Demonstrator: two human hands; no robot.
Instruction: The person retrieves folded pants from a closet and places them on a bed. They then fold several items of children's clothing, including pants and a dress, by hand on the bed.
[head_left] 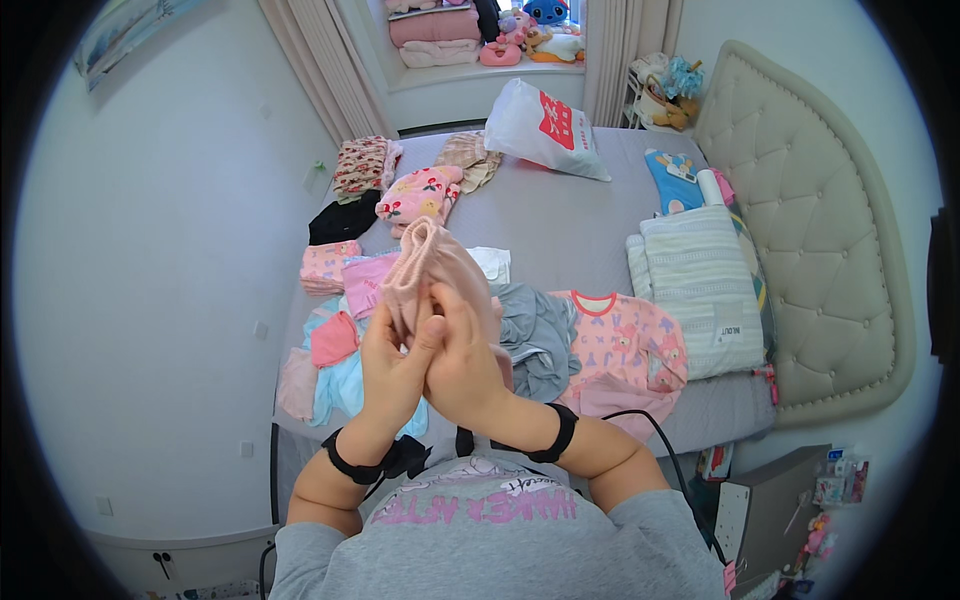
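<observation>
My left hand [392, 362] and right hand [462, 352] are together in front of me, fingers closed on a pale pink garment [450, 270]. It stands up above the bed [600, 225], bunched into soft folds, its upper end pointing to 12 o'clock; I can't tell what kind of garment it is. My thumbs are close together at its near side, and my palms hide part of the grip. Black straps circle both my forearms.

With my hands as the clock's centre, a grey garment [535, 335] lies crumpled at 3 o'clock. Just beyond it in the same direction is a pink printed top [625, 335] with a red neckline, spread out. A striped quilt [700, 290], folded thick, sits between 2 and 3, near the tufted headboard [810, 230]. At 1 o'clock stands a white plastic bag [540, 130] with red printing.

Toward 12 lies a pink cherry-print bundle [420, 195], with a beige plaid cloth [470, 160] behind it. A black folded garment [343, 218] rests at about 11, a coral folded cloth [335, 340] at 9, and light blue clothing [340, 388] at 8.
</observation>
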